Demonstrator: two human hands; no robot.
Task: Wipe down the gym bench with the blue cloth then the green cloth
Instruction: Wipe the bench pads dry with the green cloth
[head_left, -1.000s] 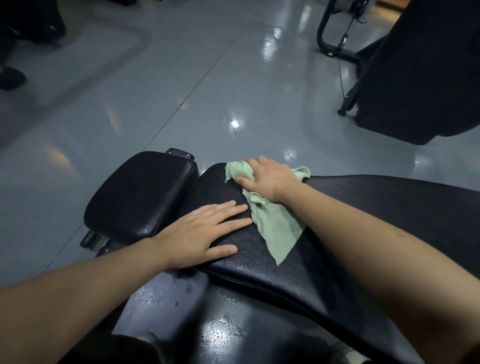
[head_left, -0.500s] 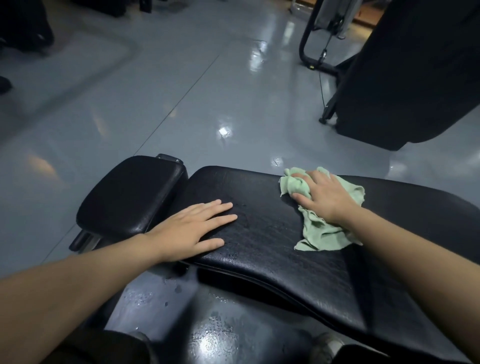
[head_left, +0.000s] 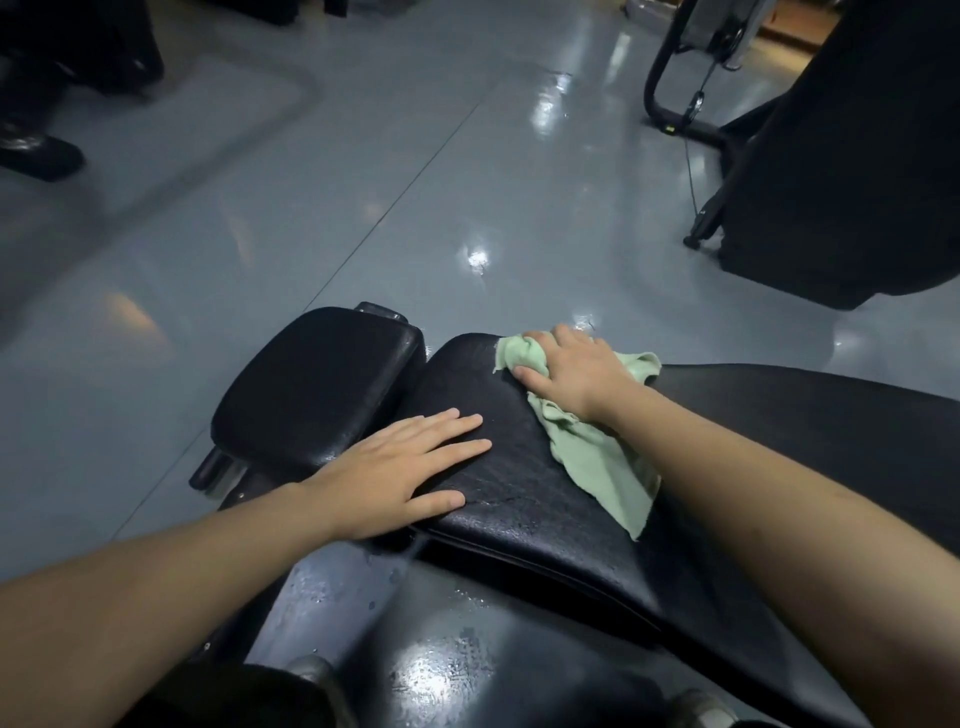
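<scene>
right hand (head_left: 574, 376) is bunched over the green cloth (head_left: 597, 457), fingers curled into the wad and pressing it onto the bench back pad (head_left: 519, 499) at its far left corner, right by the gap to the seat pad (head_left: 317, 387). a loose tail of cloth trails back toward the near edge of the pad. left hand (head_left: 402, 465) lies flat, fingers straight and slightly apart, palm down on the pad's near left corner, holding nothing, just bracing. no blue cloth in view, so i'd judge this as the second pass.

risks:
- the wad sits at the far edge of the pad; a stroke pushed further out could take the cloth off the edge and down to the floor (head_left: 363, 208).
- the trailing tail isn't under the palm, so it can fold or drag and leave streaks on the pad rather than wipe it.
- the left hand covers the near left corner; unless it lifts, that patch gets missed.
- the pad looks wet and glossy, with droplets on the frame below; the bracing palm could slide.

vs 0.5 s ago: the right hand and cloth were near the middle of the pad's far edge, and have swept left to the corner. the cloth was bunched up, now the tail is strung out. left hand has barely moved.
</scene>
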